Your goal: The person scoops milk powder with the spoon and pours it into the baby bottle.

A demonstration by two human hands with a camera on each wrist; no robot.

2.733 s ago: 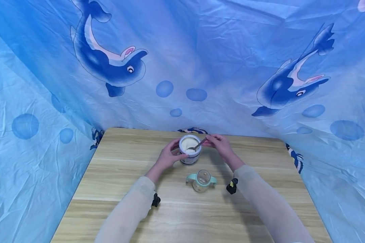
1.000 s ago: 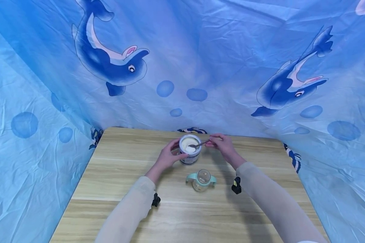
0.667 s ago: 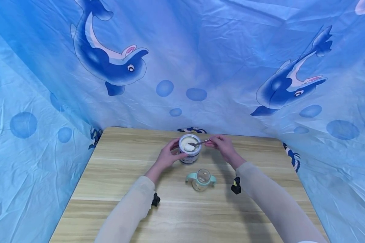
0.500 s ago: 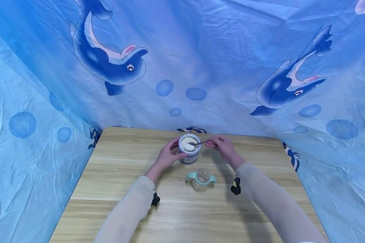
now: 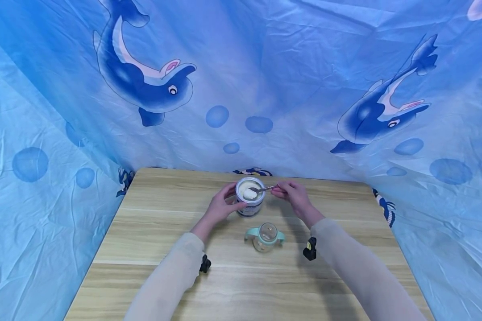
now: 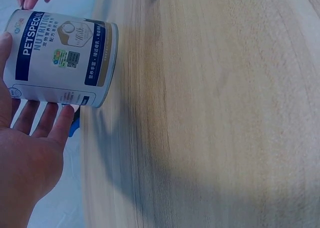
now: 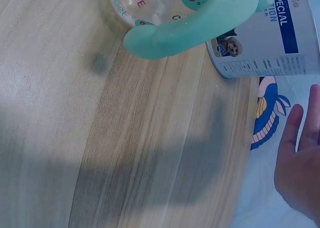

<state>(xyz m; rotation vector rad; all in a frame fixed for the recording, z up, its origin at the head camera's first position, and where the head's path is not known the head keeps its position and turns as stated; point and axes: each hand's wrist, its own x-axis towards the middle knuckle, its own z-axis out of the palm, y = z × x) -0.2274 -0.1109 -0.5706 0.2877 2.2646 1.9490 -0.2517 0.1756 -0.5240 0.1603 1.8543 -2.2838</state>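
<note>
A white milk powder tin (image 5: 250,208) with a blue label stands without its lid near the table's back edge. My left hand (image 5: 220,207) grips its side, thumb in front and fingers behind, as the left wrist view confirms on the printed tin (image 6: 50,53). White powder (image 5: 246,184) shows inside. My right hand (image 5: 295,196) pinches the handle of a metal spoon (image 5: 266,189), whose bowl is inside the tin's mouth with a bright white heap of powder at it. In the right wrist view the spoon is out of sight; the fingers of my right hand (image 7: 302,158) show beside the tin.
A clear baby bottle (image 5: 265,244) with two mint-green handles stands in front of the tin, between my forearms. The wooden table (image 5: 241,285) ends just behind the tin at a blue dolphin-print curtain (image 5: 297,89), which also hangs at both sides.
My right hand has shifted slightly right, and the spoon has gone from slanting steeply into the powder to lying flatter with a white heap at its bowl. The left hand keeps its grip.
</note>
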